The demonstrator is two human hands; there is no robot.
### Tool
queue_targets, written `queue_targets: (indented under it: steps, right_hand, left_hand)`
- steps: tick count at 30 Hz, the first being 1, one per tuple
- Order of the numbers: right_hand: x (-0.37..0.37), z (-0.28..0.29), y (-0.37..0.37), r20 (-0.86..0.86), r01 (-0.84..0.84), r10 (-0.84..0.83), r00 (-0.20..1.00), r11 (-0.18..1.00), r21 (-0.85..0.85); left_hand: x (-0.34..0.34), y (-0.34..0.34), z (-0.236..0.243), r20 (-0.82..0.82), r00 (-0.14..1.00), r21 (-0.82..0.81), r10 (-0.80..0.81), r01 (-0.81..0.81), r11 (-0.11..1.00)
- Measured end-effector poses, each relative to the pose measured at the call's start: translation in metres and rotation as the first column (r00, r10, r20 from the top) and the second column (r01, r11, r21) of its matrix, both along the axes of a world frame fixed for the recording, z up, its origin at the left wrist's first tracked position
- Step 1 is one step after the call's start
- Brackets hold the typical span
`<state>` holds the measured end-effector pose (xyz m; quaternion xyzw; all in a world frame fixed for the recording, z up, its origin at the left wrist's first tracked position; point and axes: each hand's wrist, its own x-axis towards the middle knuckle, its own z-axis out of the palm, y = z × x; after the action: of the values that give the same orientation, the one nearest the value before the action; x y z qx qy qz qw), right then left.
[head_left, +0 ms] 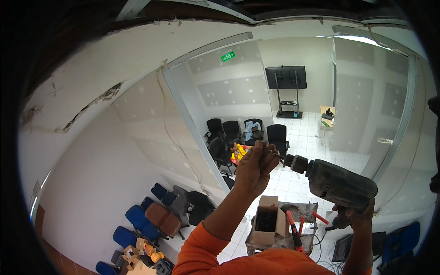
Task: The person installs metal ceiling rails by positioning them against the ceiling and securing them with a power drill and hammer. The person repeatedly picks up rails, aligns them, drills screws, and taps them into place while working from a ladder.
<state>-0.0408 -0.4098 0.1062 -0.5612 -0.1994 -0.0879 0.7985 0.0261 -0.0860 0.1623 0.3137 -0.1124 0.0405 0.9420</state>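
My right hand is wrapped round the handle of a dark, worn power drill, held up with its chuck toward the left. From the chuck a thin driver bit sticks out. At the bit's tip, my left hand is closed in a pinch; whatever small thing lies between its fingertips is too small to make out. Below both hands, an open cardboard box with dark contents stands on a stained work platform. Beside it lies a red-handled tool, probably a cutter.
A cable hangs below the drill. Office chairs line the lower left, with more black chairs beyond. A screen on a stand is at the back. Overhead is a broken ceiling edge. A person in yellow is far below.
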Motion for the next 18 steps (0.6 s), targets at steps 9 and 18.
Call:
queue_targets:
  steps: [9,18]
  right_hand:
    - [-0.004,0.003,0.007,0.053,0.111,-0.109,0.993,0.993,-0.035]
    - [-0.014,0.013,0.006,0.052,0.081,-0.080,0.995,0.996,-0.021]
  left_hand:
    - [-0.010,0.001,0.014,0.026,0.999,0.059,0.036,-0.037,0.998]
    - [-0.018,-0.006,0.031,0.098,0.964,0.194,0.246,-0.261,0.946]
